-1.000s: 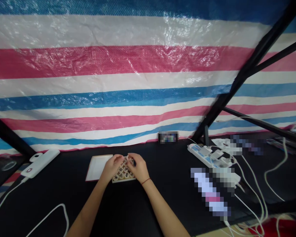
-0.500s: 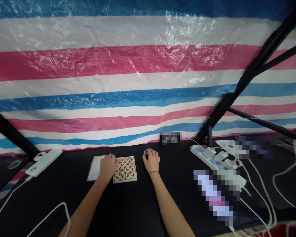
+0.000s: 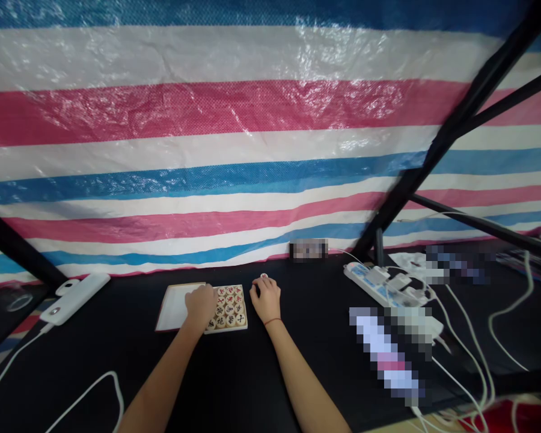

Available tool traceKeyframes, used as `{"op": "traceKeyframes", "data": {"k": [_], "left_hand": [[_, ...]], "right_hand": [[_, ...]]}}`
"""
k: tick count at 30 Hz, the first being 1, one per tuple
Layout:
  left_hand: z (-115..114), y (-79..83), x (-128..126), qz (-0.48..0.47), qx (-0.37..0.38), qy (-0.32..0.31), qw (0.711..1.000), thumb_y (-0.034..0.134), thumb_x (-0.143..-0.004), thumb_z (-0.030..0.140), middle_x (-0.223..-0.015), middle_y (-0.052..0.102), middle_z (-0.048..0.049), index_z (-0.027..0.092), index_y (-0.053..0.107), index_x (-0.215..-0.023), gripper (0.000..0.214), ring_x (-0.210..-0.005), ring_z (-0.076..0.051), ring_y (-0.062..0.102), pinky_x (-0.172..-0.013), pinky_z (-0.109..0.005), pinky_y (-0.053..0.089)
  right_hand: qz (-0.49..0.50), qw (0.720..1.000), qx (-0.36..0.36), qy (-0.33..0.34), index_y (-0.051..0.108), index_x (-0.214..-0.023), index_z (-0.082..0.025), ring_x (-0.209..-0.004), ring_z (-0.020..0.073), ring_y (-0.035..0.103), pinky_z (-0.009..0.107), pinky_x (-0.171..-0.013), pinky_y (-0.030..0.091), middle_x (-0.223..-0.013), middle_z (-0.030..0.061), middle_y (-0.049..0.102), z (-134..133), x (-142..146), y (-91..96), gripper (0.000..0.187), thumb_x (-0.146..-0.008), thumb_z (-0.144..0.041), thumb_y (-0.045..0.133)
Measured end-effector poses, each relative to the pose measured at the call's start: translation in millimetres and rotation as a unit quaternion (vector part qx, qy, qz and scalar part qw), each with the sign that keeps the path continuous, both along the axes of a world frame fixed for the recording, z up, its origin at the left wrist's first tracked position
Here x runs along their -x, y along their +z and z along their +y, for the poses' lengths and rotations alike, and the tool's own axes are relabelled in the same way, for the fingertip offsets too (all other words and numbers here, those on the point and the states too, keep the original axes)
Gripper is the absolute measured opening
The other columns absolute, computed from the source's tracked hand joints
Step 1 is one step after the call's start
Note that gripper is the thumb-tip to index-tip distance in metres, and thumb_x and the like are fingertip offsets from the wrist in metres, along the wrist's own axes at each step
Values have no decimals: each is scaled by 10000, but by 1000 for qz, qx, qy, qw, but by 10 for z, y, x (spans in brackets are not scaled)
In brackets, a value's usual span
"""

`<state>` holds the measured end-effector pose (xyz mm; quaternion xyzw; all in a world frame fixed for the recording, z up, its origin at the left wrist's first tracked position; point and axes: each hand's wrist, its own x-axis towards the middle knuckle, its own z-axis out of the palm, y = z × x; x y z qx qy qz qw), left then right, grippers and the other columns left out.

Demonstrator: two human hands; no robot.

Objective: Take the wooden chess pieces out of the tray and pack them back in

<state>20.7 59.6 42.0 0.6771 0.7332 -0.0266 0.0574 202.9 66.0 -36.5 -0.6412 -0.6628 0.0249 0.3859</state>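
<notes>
A shallow box (image 3: 225, 330) holds rows of round Chinese chess pieces (image 3: 229, 310), with red characters on the far ones and black on the near ones. My left hand (image 3: 201, 307) is closed at the box's left edge, its curled fingers covering the leftmost pieces; what they grip is hidden. Under that hand lies the open lid (image 3: 175, 307), pale inside. To the right of the box, my right hand (image 3: 267, 299) is low over the black table, its fingertips on a single Chinese chess piece (image 3: 264, 275) with a red mark.
A white power bank-like device (image 3: 75, 299) with a cable lies at left. On the right are a power strip (image 3: 365, 282), plugs, loose white cables (image 3: 471, 337) and blurred-out items. Black frame bars (image 3: 415, 162) slant at both sides, before a striped plastic sheet (image 3: 207, 108).
My right hand has shifted slightly left, and the piece now shows beyond its fingertips. My left hand has turned slightly and stays at the box's left edge. The view has shifted a little.
</notes>
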Motion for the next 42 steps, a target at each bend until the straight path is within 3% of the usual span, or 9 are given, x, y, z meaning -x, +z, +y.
{"op": "traceKeyframes", "data": {"k": [7, 13, 20, 23, 26, 29, 33, 37, 42], "left_hand": [[-34, -1, 57, -17, -40, -32, 999, 368, -901, 249, -1027, 656, -119, 155, 627, -963, 282, -967, -263, 620, -765, -353, 421], [-17, -100, 131, -52, -55, -53, 996, 413, -885, 219, -951, 669, -76, 186, 612, -900, 202, -923, -216, 617, -761, -316, 400], [-9, -63, 185, -121, -99, -59, 986, 440, -877, 260, -895, 677, -37, 211, 610, -860, 177, -896, -194, 624, -781, -300, 422], [-59, -59, 159, -278, -129, -59, 950, 457, -864, 344, -892, 684, -18, 216, 604, -884, 196, -848, -167, 642, -780, -273, 464], [-121, -112, 104, -491, -125, -42, 861, 537, -793, 416, -797, 692, -10, 204, 607, -823, 225, -772, -176, 663, -734, -278, 508], [-154, -167, 56, -545, -103, -35, 832, 569, -766, 449, -762, 697, -13, 197, 620, -802, 260, -757, -185, 670, -708, -282, 520], [-116, -189, 99, -490, -112, -60, 862, 517, -824, 438, -868, 711, -32, 198, 651, -926, 293, -815, -184, 666, -754, -286, 510], [-20, -218, 291, -254, -197, -40, 946, 416, -902, 298, -1041, 674, -77, 215, 659, -1084, 315, -952, -204, 620, -834, -313, 451], [72, -302, 444, -153, -89, -24, 984, 396, -933, 313, -1069, 641, -57, 278, 601, -1206, 343, -968, -193, 612, -747, -279, 417]], "right_hand": [[2, 1000, 2, 2, 644, -857, -205, -987, 213, 504, 303, -803, 321, -924, 45, 661, 5, -16, -27, 142, -830, -159, 512], [22, 1000, -9, 11, 651, -845, -200, -957, 216, 516, 305, -791, 334, -900, 53, 666, -41, 36, 16, 155, -828, -159, 503], [69, 992, -58, 93, 658, -879, -199, -945, 215, 549, 330, -822, 392, -896, 56, 671, -197, 232, 218, 154, -827, -197, 514], [92, 975, -83, 185, 629, -1054, -204, -989, 217, 565, 350, -856, 447, -1021, 75, 660, -280, 347, 324, 252, -812, -246, 576], [126, 960, -108, 225, 627, -1058, -216, -973, 198, 591, 348, -879, 482, -1034, 77, 658, -351, 439, 379, 223, -848, -234, 555], [147, 954, -120, 230, 641, -1004, -220, -939, 186, 610, 334, -874, 503, -991, 68, 668, -373, 465, 388, 175, -860, -219, 542], [138, 961, -114, 212, 646, -972, -215, -920, 182, 624, 323, -859, 506, -966, 62, 680, -252, 323, 336, 162, -852, -233, 538], [143, 984, -100, 22, 644, -905, -176, -830, 199, 617, 346, -817, 488, -887, 86, 670, -11, -49, 150, 202, -857, -280, 477], [108, 989, -58, -77, 650, -897, -140, -815, 226, 588, 355, -799, 455, -872, 117, 666, 146, -421, -88, 272, -856, -321, 451]]}}
